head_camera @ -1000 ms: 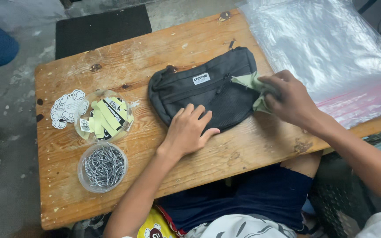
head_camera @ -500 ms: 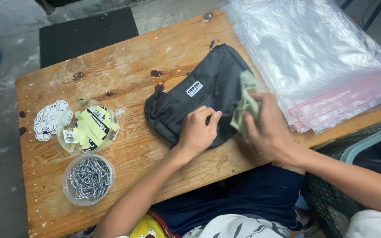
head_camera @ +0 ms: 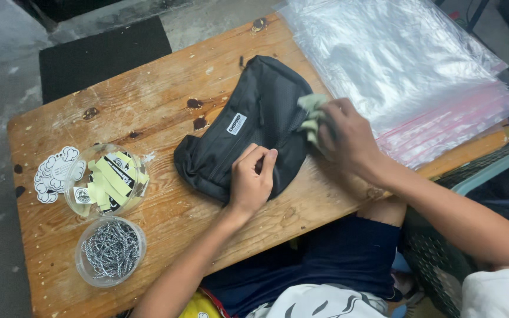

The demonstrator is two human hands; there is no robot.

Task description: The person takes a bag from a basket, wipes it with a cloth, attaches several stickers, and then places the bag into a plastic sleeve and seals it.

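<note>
The black fabric pouch (head_camera: 248, 132) lies mid-desk. Our left hand (head_camera: 251, 179) pinches its lower edge; our right hand (head_camera: 343, 135) grips a pale green folded paper (head_camera: 312, 115). We should keep the opening taut.

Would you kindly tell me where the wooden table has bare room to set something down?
Bare wood shows on the table along the far edge, between the black pouch and the tub of labels, and near the front edge right of the tub of chains. The right side is crowded by the stacked plastic bags and both hands.
</note>
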